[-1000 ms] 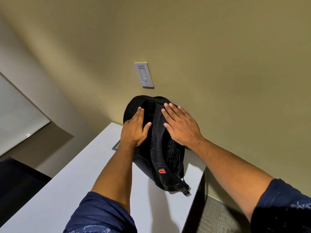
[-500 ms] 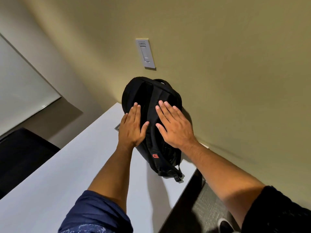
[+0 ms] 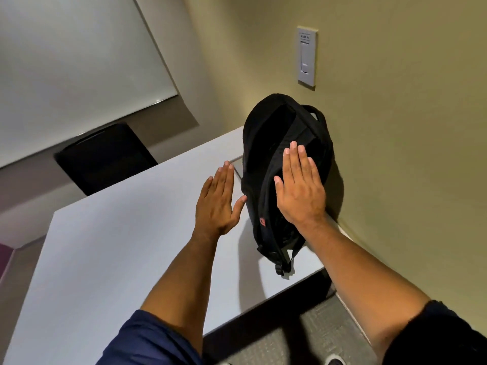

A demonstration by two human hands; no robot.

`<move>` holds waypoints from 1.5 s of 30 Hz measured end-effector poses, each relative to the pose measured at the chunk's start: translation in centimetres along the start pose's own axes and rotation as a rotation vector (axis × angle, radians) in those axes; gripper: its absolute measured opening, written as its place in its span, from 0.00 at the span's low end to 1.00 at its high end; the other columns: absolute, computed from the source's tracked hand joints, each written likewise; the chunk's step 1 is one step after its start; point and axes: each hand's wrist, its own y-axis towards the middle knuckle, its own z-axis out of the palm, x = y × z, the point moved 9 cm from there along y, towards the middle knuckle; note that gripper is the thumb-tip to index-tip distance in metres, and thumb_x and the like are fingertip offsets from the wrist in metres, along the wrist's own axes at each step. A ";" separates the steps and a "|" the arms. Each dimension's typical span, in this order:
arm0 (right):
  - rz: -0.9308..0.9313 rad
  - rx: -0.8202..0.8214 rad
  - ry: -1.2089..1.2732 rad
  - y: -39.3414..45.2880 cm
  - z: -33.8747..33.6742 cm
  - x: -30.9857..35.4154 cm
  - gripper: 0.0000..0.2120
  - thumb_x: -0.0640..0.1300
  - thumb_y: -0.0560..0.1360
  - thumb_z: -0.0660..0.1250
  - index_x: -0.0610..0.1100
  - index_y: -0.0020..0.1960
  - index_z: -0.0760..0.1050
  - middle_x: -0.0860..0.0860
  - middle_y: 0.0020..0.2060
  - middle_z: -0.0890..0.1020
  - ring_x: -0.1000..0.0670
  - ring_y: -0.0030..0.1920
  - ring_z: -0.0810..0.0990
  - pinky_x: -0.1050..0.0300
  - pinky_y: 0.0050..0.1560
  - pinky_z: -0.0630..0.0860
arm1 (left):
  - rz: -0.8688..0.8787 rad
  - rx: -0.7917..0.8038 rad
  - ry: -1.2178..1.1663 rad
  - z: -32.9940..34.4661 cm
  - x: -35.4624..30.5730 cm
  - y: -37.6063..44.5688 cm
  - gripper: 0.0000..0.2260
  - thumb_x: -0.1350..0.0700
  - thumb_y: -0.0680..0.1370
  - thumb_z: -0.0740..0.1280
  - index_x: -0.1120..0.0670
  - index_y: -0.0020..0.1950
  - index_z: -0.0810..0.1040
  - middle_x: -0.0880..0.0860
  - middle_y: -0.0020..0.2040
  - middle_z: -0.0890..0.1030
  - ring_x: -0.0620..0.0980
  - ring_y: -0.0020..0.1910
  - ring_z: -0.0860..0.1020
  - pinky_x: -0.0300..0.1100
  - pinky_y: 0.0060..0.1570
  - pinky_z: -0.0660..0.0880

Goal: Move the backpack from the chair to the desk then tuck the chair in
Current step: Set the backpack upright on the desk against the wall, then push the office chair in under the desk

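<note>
Two hands reach out over the desk [image 3: 110, 259], both flat with fingers straight and nothing gripped. One, the right hand [image 3: 300, 192], lies palm-down against the near face of the single black backpack [image 3: 266, 133], its fingers spread across the padded back panel and a strap. The other, the left hand [image 3: 217, 204], hangs open just left of the bag, its thumb tip at the bag's edge; whether it touches cannot be told. That one backpack stands upright on the far right corner of the white desk, leaning toward the beige wall [image 3: 395, 127], with one small red logo on a strap. One wall switch plate [image 3: 307, 55] sits above it. One dark chair [image 3: 105, 156] stands beyond the desk's far left edge, below a whiteboard [image 3: 73, 56].
</note>
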 end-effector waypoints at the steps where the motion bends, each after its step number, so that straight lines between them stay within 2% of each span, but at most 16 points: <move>1: -0.008 0.006 0.002 0.1 -0.1 0.3 0.32 0.53 0.86 0.50 0.37 0.83 0.47 0.41 0.83 0.50 0.43 0.83 0.47 0.44 0.81 0.50 | -0.023 0.016 0.015 -0.4 0.8 -0.9 0.35 0.36 0.83 0.47 0.53 0.85 0.45 0.52 0.85 0.47 0.51 0.84 0.46 0.53 0.82 0.51; 4: 0.022 0.026 0.015 -0.2 -0.2 0.8 0.33 0.53 0.86 0.51 0.38 0.83 0.47 0.41 0.83 0.49 0.43 0.83 0.47 0.44 0.81 0.50 | -0.063 0.033 0.040 -1.6 3.0 -3.5 0.35 0.37 0.83 0.48 0.53 0.85 0.44 0.52 0.85 0.46 0.51 0.84 0.45 0.53 0.82 0.50; 8: 0.012 0.059 -0.006 -2.7 -0.5 3.1 0.34 0.56 0.86 0.49 0.37 0.83 0.46 0.41 0.83 0.49 0.44 0.83 0.47 0.44 0.81 0.50 | -0.064 0.000 0.062 -3.3 5.0 -7.2 0.34 0.40 0.84 0.51 0.56 0.85 0.48 0.53 0.85 0.51 0.52 0.84 0.49 0.52 0.81 0.52; 15: 0.061 0.110 -0.046 -8.3 -2.2 10.8 0.35 0.58 0.85 0.47 0.38 0.83 0.48 0.41 0.83 0.52 0.43 0.83 0.50 0.45 0.81 0.50 | -0.018 -0.002 0.068 -6.0 9.7 -15.1 0.33 0.40 0.85 0.51 0.55 0.85 0.49 0.52 0.85 0.51 0.51 0.84 0.50 0.50 0.81 0.51; 20: 0.078 0.144 -0.049 -13.6 -3.0 18.2 0.34 0.59 0.85 0.45 0.38 0.83 0.47 0.42 0.83 0.51 0.44 0.83 0.50 0.46 0.82 0.50 | 0.016 0.071 0.106 -6.5 14.9 -23.2 0.33 0.40 0.85 0.52 0.55 0.85 0.48 0.52 0.85 0.51 0.51 0.84 0.50 0.50 0.81 0.50; 22: 0.072 0.171 -0.052 -15.9 -3.1 20.9 0.34 0.59 0.85 0.45 0.39 0.83 0.47 0.42 0.83 0.51 0.44 0.83 0.49 0.46 0.82 0.50 | 0.037 0.118 0.120 -6.4 16.4 -26.1 0.33 0.39 0.85 0.50 0.54 0.85 0.47 0.52 0.85 0.50 0.51 0.84 0.49 0.50 0.81 0.50; 28: -0.015 0.210 -0.081 -19.4 -4.3 26.2 0.33 0.54 0.84 0.51 0.38 0.83 0.47 0.42 0.83 0.50 0.44 0.83 0.48 0.45 0.82 0.51 | 0.047 0.132 0.137 -7.7 19.3 -30.8 0.33 0.40 0.85 0.50 0.55 0.85 0.47 0.53 0.85 0.51 0.51 0.84 0.50 0.49 0.82 0.49; 35: -0.029 0.237 -0.093 -21.5 -5.5 27.5 0.33 0.57 0.85 0.46 0.39 0.83 0.46 0.42 0.83 0.50 0.44 0.83 0.48 0.45 0.82 0.50 | 0.037 0.119 0.144 -8.5 21.1 -33.7 0.33 0.40 0.85 0.50 0.56 0.85 0.50 0.54 0.85 0.53 0.52 0.84 0.51 0.49 0.81 0.50; 38: -0.001 0.229 -0.075 -22.1 -6.3 27.0 0.33 0.56 0.85 0.48 0.39 0.83 0.48 0.42 0.83 0.51 0.44 0.83 0.49 0.45 0.82 0.50 | 0.014 0.131 0.143 -8.3 20.9 -34.4 0.33 0.40 0.86 0.51 0.56 0.85 0.50 0.54 0.85 0.52 0.52 0.84 0.51 0.49 0.81 0.49; 45: 0.097 0.234 -0.070 -25.1 -8.5 22.7 0.31 0.55 0.85 0.48 0.40 0.83 0.51 0.43 0.83 0.54 0.45 0.83 0.51 0.48 0.82 0.48 | 0.071 0.174 0.113 -7.7 14.8 -33.9 0.32 0.41 0.86 0.52 0.57 0.85 0.50 0.54 0.85 0.53 0.52 0.84 0.51 0.48 0.81 0.49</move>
